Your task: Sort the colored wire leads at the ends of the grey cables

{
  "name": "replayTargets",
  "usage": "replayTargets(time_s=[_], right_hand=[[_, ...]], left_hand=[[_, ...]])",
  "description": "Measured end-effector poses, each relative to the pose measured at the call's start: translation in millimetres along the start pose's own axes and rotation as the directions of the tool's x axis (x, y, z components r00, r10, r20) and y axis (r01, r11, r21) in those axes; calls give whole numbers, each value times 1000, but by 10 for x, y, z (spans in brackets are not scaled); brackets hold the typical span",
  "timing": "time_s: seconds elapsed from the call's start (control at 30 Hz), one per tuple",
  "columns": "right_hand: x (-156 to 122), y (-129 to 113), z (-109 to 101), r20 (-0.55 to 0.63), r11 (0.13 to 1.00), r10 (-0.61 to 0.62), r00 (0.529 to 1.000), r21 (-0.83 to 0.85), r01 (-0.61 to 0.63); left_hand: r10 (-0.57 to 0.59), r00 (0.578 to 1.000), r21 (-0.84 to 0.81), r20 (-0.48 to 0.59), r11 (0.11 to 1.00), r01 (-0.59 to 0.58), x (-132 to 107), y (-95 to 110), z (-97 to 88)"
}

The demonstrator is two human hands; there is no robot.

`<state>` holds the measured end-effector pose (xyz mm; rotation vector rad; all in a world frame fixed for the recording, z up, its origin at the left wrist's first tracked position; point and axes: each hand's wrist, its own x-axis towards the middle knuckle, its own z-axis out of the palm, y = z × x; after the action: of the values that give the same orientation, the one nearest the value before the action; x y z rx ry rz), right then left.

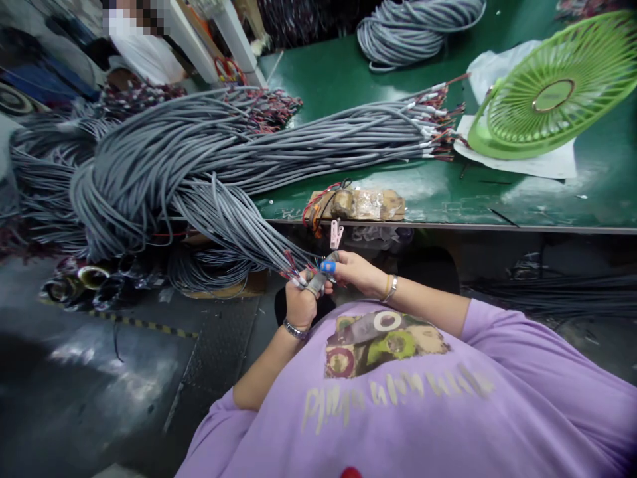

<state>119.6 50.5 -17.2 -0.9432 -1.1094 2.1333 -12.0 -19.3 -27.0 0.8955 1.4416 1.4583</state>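
Note:
Both hands meet in front of my body, below the table's front edge. My left hand point(302, 302) is closed round the ends of grey cables point(253, 222) that droop from the big bundle; thin coloured wires stick out near its fingers. Close against it, my right hand point(355, 272) is pinched at the tips of the wires. Some of its fingers carry grey wraps, and one has a blue band point(328, 266). Exactly which wire lies between those fingertips is too small to make out. Past the hands, a pink clip point(336, 234) hangs at the table edge.
A thick heap of grey cables point(149, 146) lies across the green table point(318, 79), with stripped ends to the right. A taped wooden block point(368, 204) sits at the front edge. At right stands a green fan point(552, 96); a coiled cable point(408, 33) lies behind. Another person point(144, 53) is at upper left.

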Motion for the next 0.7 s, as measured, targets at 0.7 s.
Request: replayTargets(time_s=[0.7], right_hand=[[59,70,-12,-115,973,-3,993,231,30]], left_hand=[[-63,993,-74,-99,996,56,28,37,42]])
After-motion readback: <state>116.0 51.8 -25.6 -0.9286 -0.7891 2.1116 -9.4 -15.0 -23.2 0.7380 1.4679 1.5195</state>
